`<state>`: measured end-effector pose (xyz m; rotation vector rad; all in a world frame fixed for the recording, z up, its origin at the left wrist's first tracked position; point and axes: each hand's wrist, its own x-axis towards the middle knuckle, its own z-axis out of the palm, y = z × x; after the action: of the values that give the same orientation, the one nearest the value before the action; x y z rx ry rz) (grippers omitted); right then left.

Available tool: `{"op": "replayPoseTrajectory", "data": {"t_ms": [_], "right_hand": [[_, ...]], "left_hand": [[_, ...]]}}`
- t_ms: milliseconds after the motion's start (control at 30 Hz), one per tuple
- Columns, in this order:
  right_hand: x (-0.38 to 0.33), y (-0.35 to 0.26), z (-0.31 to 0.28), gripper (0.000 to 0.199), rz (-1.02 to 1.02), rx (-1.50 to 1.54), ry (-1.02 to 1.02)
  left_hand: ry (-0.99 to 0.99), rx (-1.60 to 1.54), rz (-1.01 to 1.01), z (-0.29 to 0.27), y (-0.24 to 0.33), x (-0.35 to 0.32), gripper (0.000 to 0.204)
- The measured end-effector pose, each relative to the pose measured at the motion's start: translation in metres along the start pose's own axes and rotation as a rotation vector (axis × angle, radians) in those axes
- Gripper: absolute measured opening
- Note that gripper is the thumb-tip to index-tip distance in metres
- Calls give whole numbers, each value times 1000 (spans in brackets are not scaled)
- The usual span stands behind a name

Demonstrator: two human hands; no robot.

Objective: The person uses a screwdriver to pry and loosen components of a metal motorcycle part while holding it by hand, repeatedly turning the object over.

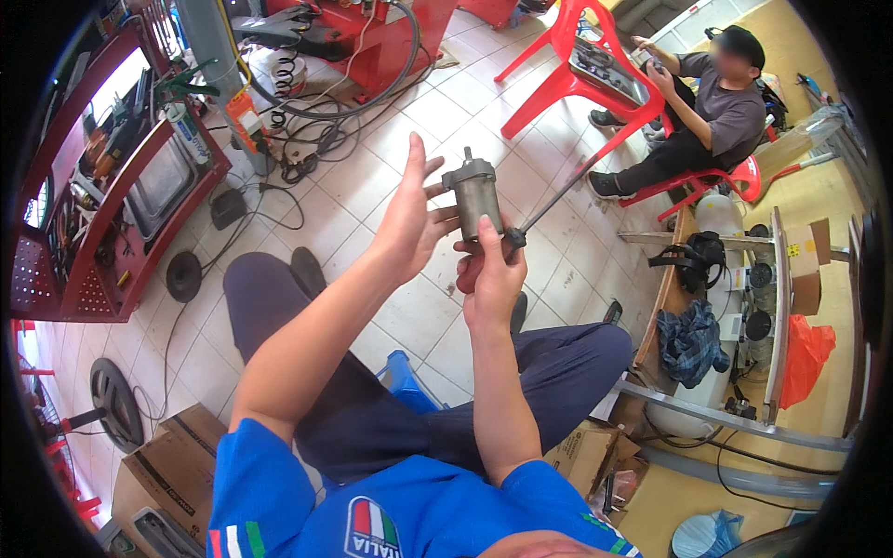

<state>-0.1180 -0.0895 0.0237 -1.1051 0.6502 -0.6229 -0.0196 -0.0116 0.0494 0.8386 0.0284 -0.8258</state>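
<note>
A small grey cylindrical motor part (476, 193) with a short shaft on top is held up in front of me. My right hand (487, 275) grips it from below, thumb up along its side, and also holds a long thin tool (551, 202) whose socket end sits at the part's lower right. My left hand (409, 221) is beside the part on its left, fingers spread, fingertips touching its side. I sit with dark trousers and a blue shirt, knees apart.
A red tool cabinet (102, 186) stands at left, cables and a red machine (372, 42) at the back. A person sits on a red plastic chair (577, 65) at upper right. Cardboard boxes (167, 465) lie at lower left, a shelf with parts (744, 307) at right.
</note>
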Motion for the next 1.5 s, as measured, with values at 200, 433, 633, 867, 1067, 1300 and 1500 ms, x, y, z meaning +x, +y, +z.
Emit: {"op": "replayPoseTrajectory", "data": {"t_ms": [200, 433, 633, 867, 1067, 1300, 1500], "right_hand": [[14, -7, -22, 42, 169, 201, -31], [18, -13, -30, 41, 188, 149, -133], [29, -32, -35, 37, 248, 80, -212], [47, -53, -42, 38, 287, -69, -310], [59, -70, -56, 45, 401, -141, -401], [52, -78, -69, 42, 234, -388, -484], [35, -93, -89, 35, 265, -542, -540]], "left_hand": [[88, 134, 37, 0, -9, 4, 107], [43, 269, 65, -7, -6, 24, 96], [0, 246, 0, 6, 1, 28, 80], [-39, 240, 48, 12, -4, 35, 59], [-9, -41, 15, 7, -26, 46, 45], [55, -119, -8, 0, -22, 48, 46], [114, -228, -15, -9, -2, 52, 57]]}}
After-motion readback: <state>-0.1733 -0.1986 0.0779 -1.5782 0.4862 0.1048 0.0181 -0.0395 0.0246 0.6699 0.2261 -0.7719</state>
